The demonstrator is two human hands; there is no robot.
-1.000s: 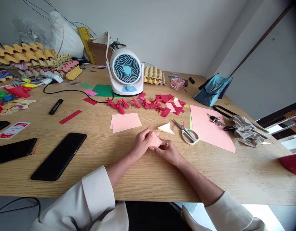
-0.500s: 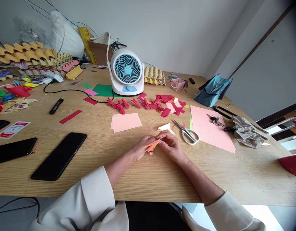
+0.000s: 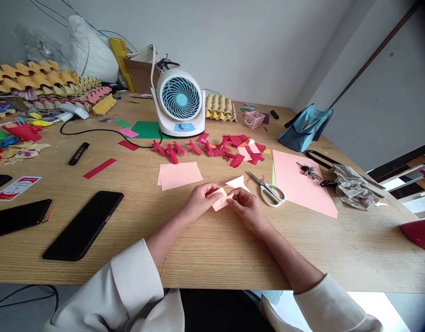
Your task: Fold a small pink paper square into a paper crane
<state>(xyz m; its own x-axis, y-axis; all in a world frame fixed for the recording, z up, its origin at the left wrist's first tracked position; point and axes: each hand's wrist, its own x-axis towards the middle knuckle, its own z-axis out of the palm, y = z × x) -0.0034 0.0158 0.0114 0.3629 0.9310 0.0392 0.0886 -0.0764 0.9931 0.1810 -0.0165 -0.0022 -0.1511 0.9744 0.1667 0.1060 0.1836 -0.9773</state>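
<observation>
Between my two hands is a small piece of pale pink paper with creases and folds in it. My left hand pinches its left side, the thumb lying over the top. At the right side, my right hand grips the paper between thumb and fingers. Just behind my hands lies a cream folded paper piece. White-handled scissors rest to the right of it, blades pointing away to the left. Two pale pink paper sheets lie beyond my left hand.
A white fan stands at the back, with crimson paper pieces in front. To the right are large pink sheets, keys and a blue bag. A black phone lies left of my arm.
The folded paper has been opened out and turned, so its pale pink face shows instead of the orange strip. My hands have moved slightly apart.
</observation>
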